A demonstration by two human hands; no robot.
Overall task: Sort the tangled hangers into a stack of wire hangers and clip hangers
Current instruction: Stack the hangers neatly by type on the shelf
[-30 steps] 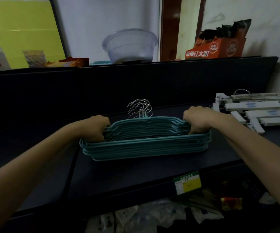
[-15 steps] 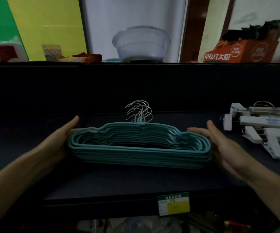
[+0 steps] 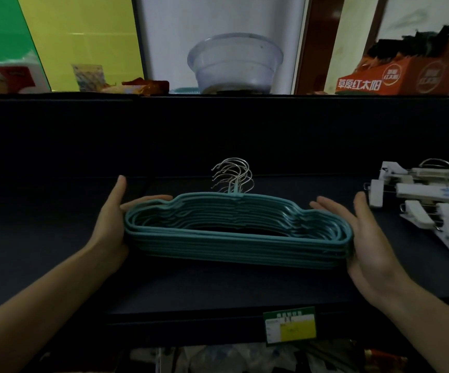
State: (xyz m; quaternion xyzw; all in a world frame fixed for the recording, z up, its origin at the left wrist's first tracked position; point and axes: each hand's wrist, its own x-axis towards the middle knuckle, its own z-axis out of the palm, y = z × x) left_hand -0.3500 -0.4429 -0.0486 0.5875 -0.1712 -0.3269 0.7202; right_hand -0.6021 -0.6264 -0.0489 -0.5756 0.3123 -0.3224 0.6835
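A stack of several teal wire hangers (image 3: 234,238) lies flat on the dark shelf (image 3: 218,289), its metal hooks (image 3: 234,175) pointing away from me. My left hand (image 3: 110,224) is flat against the stack's left end, fingers straight and thumb up. My right hand (image 3: 363,232) presses flat against the right end, fingers spread. Neither hand grips anything. To the right lies a pile of white clip hangers (image 3: 430,203) with metal hooks.
A dark back panel (image 3: 218,130) rises behind the shelf. On top of it stand a clear plastic bowl (image 3: 234,63), an orange carton (image 3: 398,76) and small packets. A green-yellow price tag (image 3: 289,328) hangs on the shelf's front edge, with clutter below.
A second ago both hands were fisted on the stack's ends. They opened and now rest flat against the ends. The view shifted slightly right and closer.
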